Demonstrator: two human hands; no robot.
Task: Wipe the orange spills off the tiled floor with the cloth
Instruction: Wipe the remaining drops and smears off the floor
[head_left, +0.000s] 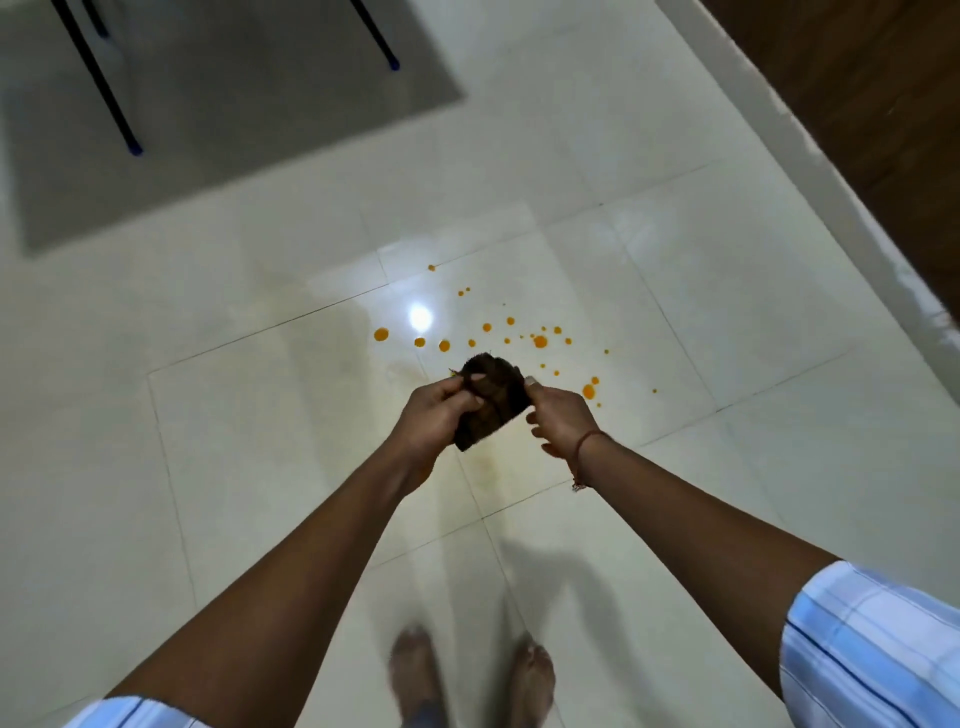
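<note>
A dark brown folded cloth is held in the air above the cream tiled floor. My left hand grips its left side, thumb on top. On the cloth's right edge, my right hand pinches it with the fingertips. Orange spills lie scattered in several drops on the tiles just beyond the cloth, from a larger drop on the left to drops on the right. A faint yellowish smear marks the tile below my hands.
A grey rug with dark chair legs lies at the far left. A pale skirting and brown wooden wall run along the right. My bare feet stand at the bottom centre.
</note>
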